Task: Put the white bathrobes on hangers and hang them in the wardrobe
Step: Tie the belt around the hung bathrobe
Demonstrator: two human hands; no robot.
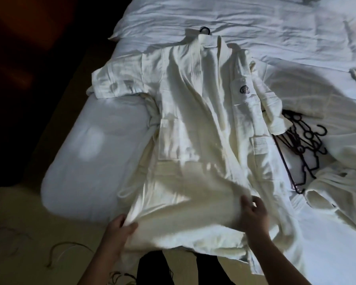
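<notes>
Your left grip [121, 229] and right grip [253, 210] are clutching the bathrobe [193, 120] hem; it's looking soft, limp, bulky. Lifting, you're better taking the hanger hook [205, 30] at the collar.

Bed [86, 161]: robe [193, 120] laid flat on it, collar at far end, hem twd near edge. Hanger hook [205, 30] sticks out just behind collar. Spare hangers [302, 149] piled on bed just R of robe, by its sleeve. 2nd robe [341, 182] R of pile. L hand [119, 229] & R hand [253, 212] grip near hem, L at its L side. Cords [66, 249] on floor, near-L of bed.
</notes>
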